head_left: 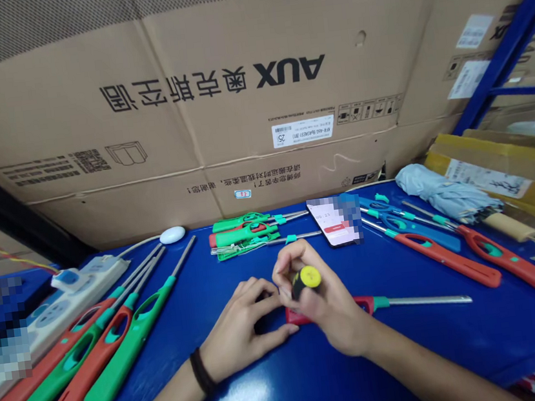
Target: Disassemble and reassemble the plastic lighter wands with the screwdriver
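My right hand [326, 300] is closed around a tool with a black and yellow handle [305, 280], held upright over a red long-nosed lighter [409, 301] that lies on the blue table [280, 381]. My left hand [244, 327], with a black band at the wrist, rests on the table with fingers curled against the lighter's red handle end [292, 318]. The lighter's metal tube points right.
Several red and green lighters [95, 345] lie at the left beside a white power strip [64, 290]. More lighters lie behind [247, 232] and at the right [450, 256]. A phone [335, 218], a folded umbrella [447, 195] and large cardboard boxes [216, 102] stand behind.
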Available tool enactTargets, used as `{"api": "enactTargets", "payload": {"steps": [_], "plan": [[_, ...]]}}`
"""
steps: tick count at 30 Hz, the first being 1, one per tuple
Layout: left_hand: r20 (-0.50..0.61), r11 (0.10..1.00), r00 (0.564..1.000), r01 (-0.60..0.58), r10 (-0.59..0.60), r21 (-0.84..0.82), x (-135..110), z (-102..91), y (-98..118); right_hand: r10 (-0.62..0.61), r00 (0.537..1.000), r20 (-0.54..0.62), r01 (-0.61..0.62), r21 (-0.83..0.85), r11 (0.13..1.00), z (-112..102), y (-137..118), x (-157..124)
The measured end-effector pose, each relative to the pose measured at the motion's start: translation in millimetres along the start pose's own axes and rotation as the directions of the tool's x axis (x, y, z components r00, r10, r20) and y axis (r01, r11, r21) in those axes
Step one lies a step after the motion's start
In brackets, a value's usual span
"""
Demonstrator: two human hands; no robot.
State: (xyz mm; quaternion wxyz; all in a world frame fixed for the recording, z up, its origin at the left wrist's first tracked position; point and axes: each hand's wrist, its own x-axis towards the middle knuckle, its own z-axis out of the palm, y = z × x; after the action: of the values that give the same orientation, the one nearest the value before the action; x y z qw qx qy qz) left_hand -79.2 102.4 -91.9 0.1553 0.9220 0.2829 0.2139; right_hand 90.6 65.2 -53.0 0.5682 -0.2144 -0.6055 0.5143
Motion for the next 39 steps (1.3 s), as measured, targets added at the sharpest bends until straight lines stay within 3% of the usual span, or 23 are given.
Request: {"api": "enactTargets", "payload": {"steps": [4, 9, 13, 16, 18, 21, 23, 28, 33, 39], "plan": [[0.006, 1.000, 1.000, 0.005, -0.005, 0.011, 0, -0.8, 1, -0.003, 1.000, -0.013, 0.002, -0.077, 0.997, -1, -3, 4], [0.023, 1.000, 0.999, 0.031, -0.031, 0.005, -1, 0.1, 1, -0.129, 0.991, 0.035, 0.134, -0.291, 0.947, -3, -9, 7], [0.037, 0.999, 0.999, 0.037, -0.036, -0.004, 0, -0.8, 2, -0.194, 0.980, -0.046, 0.171, -0.315, 0.934, -4, -5, 7], [0.023, 1.000, 0.999, 0.024, -0.024, 0.007, -1, -1.2, 2, -0.229, 0.965, -0.126, 0.196, -0.234, 0.952, -2, -3, 8], [0.009, 1.000, 1.000, 0.021, -0.021, 0.016, -1, -0.7, 1, -0.187, 0.970, -0.154, 0.171, -0.108, 0.979, 1, -3, 8], [-0.018, 1.000, 1.000, 0.008, -0.008, 0.020, -1, 0.5, 0, -0.059, 0.993, -0.098, 0.068, 0.091, 0.994, 3, -5, 8], [-0.020, 1.000, 1.000, -0.008, 0.008, 0.012, -1, 0.7, 0, -0.019, 0.998, -0.064, 0.026, 0.112, 0.993, 2, -5, 6], [-0.019, 1.000, 1.000, 0.011, -0.010, 0.019, 0, -0.5, 1, 0.010, 1.000, -0.004, -0.010, -0.038, 0.999, -2, -8, 4], [0.028, 0.999, 0.999, 0.043, -0.043, 0.000, -1, -0.5, 1, -0.113, 0.992, 0.050, 0.121, -0.237, 0.964, 1, -14, 5], [0.013, 0.999, 0.999, 0.030, -0.030, -0.035, 0, -2.2, 4, -0.150, 0.989, -0.017, 0.135, -0.342, 0.930, 0, -11, 5]]}}
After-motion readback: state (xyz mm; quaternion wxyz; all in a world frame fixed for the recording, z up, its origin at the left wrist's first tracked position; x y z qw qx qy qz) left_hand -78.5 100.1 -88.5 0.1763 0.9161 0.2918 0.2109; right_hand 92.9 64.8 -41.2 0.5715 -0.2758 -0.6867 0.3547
